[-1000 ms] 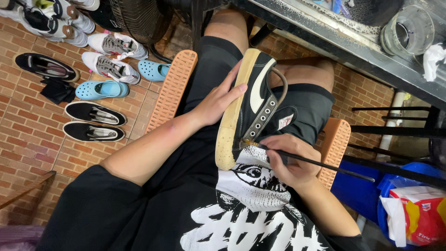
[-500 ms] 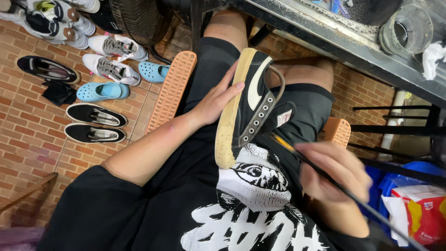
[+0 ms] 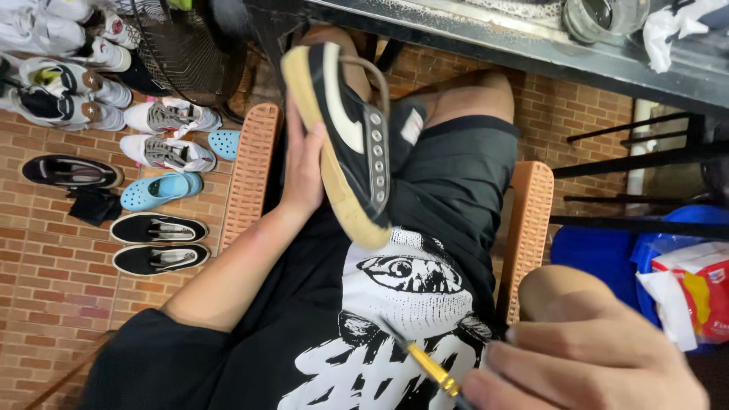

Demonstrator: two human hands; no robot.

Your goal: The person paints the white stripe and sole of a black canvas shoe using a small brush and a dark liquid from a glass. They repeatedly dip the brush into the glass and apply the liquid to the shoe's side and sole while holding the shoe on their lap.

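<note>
Head view: left hand (image 3: 304, 163) grips a black canvas sneaker (image 3: 345, 140), cream rubber sole, white side stripe, raised above the lap. Right hand (image 3: 588, 357) pinches a gold-ferruled brush (image 3: 429, 368) at lower right. Red-yellow packet (image 3: 695, 292), right edge.

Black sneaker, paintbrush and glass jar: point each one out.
black sneaker (image 3: 357, 156): head view, on its black side panel.
paintbrush (image 3: 430, 367): head view, on its gold ferrule.
glass jar (image 3: 600, 17): head view, on its rim.

Red, yellow and white plastic package (image 3: 695, 292) at right edge, beside blue bin (image 3: 600, 254), small white tag (image 3: 412, 127) on black sneaker (image 3: 353, 144)
</note>
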